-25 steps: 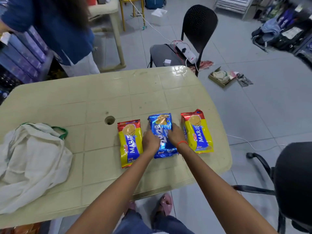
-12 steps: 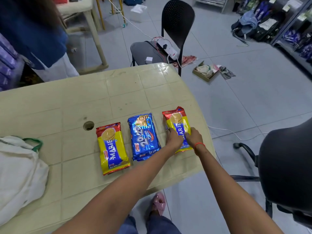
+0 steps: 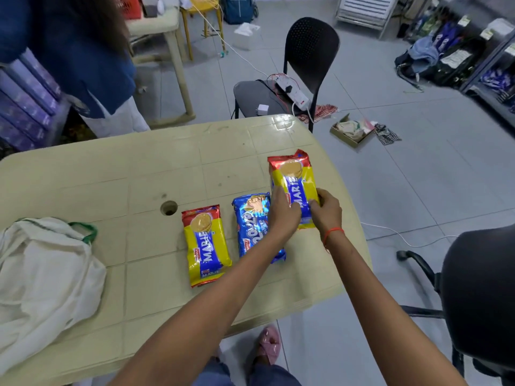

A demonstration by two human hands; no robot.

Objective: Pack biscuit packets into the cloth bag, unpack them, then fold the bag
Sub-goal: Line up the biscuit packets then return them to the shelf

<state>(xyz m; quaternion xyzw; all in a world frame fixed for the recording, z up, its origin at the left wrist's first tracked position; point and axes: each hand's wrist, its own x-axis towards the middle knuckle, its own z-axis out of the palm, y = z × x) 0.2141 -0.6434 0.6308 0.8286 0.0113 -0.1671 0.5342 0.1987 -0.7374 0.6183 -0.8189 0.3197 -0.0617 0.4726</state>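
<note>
Three biscuit packets are by the table's right side. Both hands grip the lower half of the right yellow Marie packet (image 3: 292,179), which is lifted and tilted up off the table: my left hand (image 3: 282,215) holds its left edge, my right hand (image 3: 326,210) its right edge. The blue packet (image 3: 252,224) lies flat, partly under my left forearm. A second yellow Marie packet (image 3: 204,243) lies flat to its left. The white cloth bag (image 3: 41,280) with a green handle lies crumpled at the table's left.
The beige plastic table (image 3: 117,174) has a round hole (image 3: 169,208) in the middle. A person in blue stands at the far left. A black chair (image 3: 306,65) with a power strip stands behind the table; another dark chair (image 3: 479,291) is at my right.
My hands went from the blue packet to the right Marie packet, then raised it off the table. The camera view shifted right and back.
</note>
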